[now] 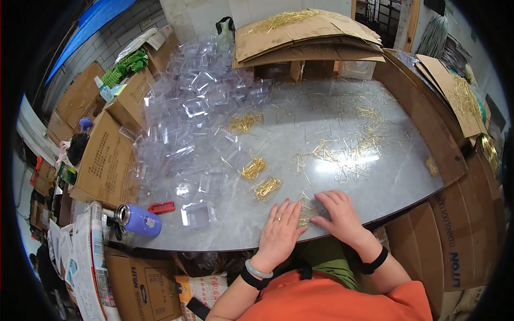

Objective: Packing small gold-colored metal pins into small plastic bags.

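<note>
At the table's near edge, my left hand (281, 227) lies with its fingers stretched out, along the left side of a small group of gold wire hooks (305, 208). Across from it, my right hand (340, 215) rests on the right side of the same hooks, fingers extended and thumb apart. The hooks lie on the table between both hands; neither hand grips them. Two compact bundles of gold wire hooks, one nearer (266, 189) and one just beyond it (254, 169), sit left of my hands. Loose hooks (353, 155) are scattered farther right.
Many clear plastic boxes (182, 115) heap over the table's left side; a single box (197, 214) lies nearer. A purple bottle (140, 220) and a red tool (161, 207) are at the left edge. Cardboard sheets (305, 40) bearing hooks stand at the back. Cardboard (428, 125) borders the right.
</note>
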The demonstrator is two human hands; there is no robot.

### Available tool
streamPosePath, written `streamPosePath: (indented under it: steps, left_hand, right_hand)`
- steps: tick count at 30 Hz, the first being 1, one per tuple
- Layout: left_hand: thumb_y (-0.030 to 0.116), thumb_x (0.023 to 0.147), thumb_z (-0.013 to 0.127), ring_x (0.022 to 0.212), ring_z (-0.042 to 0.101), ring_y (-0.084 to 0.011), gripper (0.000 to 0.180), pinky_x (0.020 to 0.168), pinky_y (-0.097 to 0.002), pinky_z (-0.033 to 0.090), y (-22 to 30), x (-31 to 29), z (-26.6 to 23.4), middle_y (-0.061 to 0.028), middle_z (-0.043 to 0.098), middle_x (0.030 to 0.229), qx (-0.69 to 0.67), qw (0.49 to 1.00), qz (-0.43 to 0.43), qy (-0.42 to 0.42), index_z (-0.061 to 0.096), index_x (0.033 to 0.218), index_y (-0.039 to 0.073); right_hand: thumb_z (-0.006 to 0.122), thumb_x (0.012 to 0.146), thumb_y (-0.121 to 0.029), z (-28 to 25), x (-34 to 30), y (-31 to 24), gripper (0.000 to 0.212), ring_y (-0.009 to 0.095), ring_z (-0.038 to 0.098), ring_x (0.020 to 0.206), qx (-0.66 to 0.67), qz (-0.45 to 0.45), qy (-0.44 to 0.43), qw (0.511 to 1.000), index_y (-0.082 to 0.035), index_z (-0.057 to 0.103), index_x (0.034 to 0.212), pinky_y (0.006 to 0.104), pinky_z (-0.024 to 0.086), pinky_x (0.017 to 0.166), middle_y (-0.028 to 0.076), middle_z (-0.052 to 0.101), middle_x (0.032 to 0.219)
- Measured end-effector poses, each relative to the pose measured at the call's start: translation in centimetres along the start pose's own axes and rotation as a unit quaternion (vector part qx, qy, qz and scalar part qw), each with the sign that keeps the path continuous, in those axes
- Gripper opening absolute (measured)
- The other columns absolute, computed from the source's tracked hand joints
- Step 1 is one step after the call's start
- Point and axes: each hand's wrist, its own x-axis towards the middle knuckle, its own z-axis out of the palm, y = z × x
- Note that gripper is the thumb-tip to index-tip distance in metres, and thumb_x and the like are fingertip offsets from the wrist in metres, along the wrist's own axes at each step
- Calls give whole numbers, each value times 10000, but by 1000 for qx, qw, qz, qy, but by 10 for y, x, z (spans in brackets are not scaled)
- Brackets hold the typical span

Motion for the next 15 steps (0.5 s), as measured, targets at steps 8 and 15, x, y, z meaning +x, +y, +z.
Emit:
streamPosePath:
  steps: [8,15]
  left_hand:
    - [264,942,712,1440,404,-415,747,1210,-540,287,1,0,2,-253,477,1478,1,1000,-12,2,369,1516,-68]
    - [258,949,703,1446,394,-413,724,1210,-550,281,2,3,-1,-225,486,1481,-3,1000,-3,-10,380,1519,-49]
  right_hand:
    - [662,857,-7,16,-6,7,309,336,629,1066,86,-51,-4,995,-43,685,1162,435,492,959,121,696,1087]
    - [625,817,42,30,-10,-12,333,349,634,1022,106,-22,46,993,-31,680,1137,428,529,893,130,695,1070]
